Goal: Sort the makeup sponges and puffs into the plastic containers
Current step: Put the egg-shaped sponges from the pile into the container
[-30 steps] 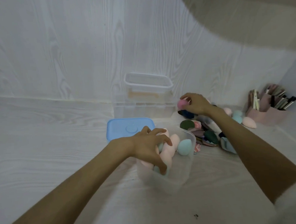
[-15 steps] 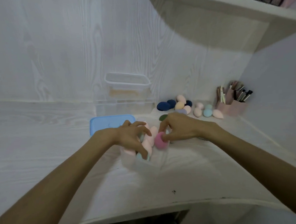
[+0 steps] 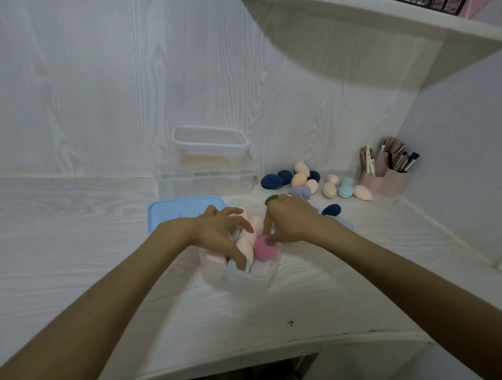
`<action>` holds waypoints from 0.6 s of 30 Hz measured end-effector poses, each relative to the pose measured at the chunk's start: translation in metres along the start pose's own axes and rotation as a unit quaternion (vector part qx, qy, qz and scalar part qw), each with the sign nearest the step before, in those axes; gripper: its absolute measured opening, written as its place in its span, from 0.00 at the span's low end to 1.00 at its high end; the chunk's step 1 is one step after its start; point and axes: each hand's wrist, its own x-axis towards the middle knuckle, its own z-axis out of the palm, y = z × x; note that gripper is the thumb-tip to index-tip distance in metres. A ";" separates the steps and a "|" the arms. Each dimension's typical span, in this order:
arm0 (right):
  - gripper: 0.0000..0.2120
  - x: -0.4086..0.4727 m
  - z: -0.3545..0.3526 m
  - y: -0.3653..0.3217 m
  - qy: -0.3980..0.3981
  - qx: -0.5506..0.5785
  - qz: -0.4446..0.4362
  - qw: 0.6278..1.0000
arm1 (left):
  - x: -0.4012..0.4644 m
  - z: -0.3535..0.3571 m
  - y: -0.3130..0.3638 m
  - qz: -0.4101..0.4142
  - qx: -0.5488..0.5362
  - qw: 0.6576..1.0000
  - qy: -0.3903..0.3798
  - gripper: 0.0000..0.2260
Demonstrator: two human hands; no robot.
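On the white worktop (image 3: 70,230), centre, a small clear container (image 3: 243,281) already holds several sponges, pale pink and teal. Left hand (image 3: 220,235) sits over the container with fingers spread and bent down onto the pale pink sponges (image 3: 247,240), pressing or steadying them, not clearly gripping any. Right hand (image 3: 293,222) has fingertips pinched on a hot-pink sponge (image 3: 263,247), which is at the container's right side, in or just entering; looks like placing it, release not yet done.

Progress judgement: partway. One container filling up, roughly half the sponges handled. Left to sort: loose group (image 3: 302,180) near the back wall, navy, peach, lilac, teal pieces, plus a navy one (image 3: 332,210) and a dark green one (image 3: 272,200) close behind the right hand. Taller clear container (image 3: 210,163) at the back looks unused, contents hard to tell. Blue lid (image 3: 169,212) lies flat beside the left hand, not on. Pink brush holder (image 3: 387,172) at far right is not part of the sort.
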 end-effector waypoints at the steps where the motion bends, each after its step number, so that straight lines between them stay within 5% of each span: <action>1: 0.13 0.001 0.001 -0.003 -0.003 -0.015 0.010 1.000 | 0.000 0.000 0.000 0.000 0.000 1.000 0.000 0.34; 5: 0.13 0.002 0.000 -0.011 0.000 -0.023 0.021 1.000 | -0.002 0.001 0.001 0.004 -0.002 1.000 0.008 0.33; 13: 0.09 -0.014 -0.030 0.026 -0.101 0.227 0.004 0.969 | -0.001 0.002 -0.002 0.010 -0.009 1.000 0.014 0.34; 18: 0.12 0.019 -0.027 0.084 0.002 0.287 0.129 0.949 | -0.001 0.005 -0.006 0.021 -0.023 0.999 0.029 0.33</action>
